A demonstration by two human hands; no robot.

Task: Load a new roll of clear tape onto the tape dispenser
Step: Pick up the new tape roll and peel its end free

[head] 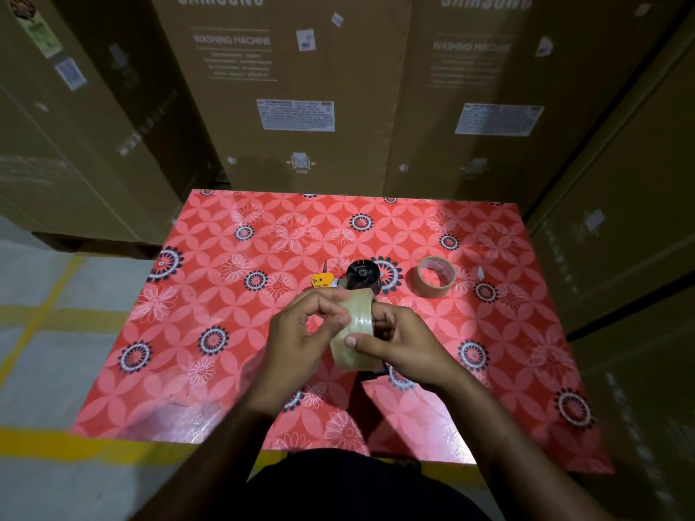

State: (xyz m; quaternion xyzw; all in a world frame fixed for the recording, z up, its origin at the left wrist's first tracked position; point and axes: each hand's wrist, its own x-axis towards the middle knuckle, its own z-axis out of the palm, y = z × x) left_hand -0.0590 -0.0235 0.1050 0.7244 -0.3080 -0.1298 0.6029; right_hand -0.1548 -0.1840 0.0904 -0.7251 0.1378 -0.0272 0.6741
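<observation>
**Both hands on the clear roll**

While both of my hands meet at the centre of the frame, they clamp the roll of clear tape (355, 329) between them, above the red flowered table (210, 295). My left hand (301, 332) curls its fingers against the roll's left side, fingertips pressing the outer band. My right hand (398, 340) grips from the right, its thumb lying across the front of the band. Just above my hands in the frame, the black tape dispenser (361, 274) lies on the table with its round hub showing and a yellow tag at its left. Near it on the right, a nearly spent tape roll (436, 277) lies flat. Tall cardboard boxes (301, 88) fill the top of the frame.
</observation>
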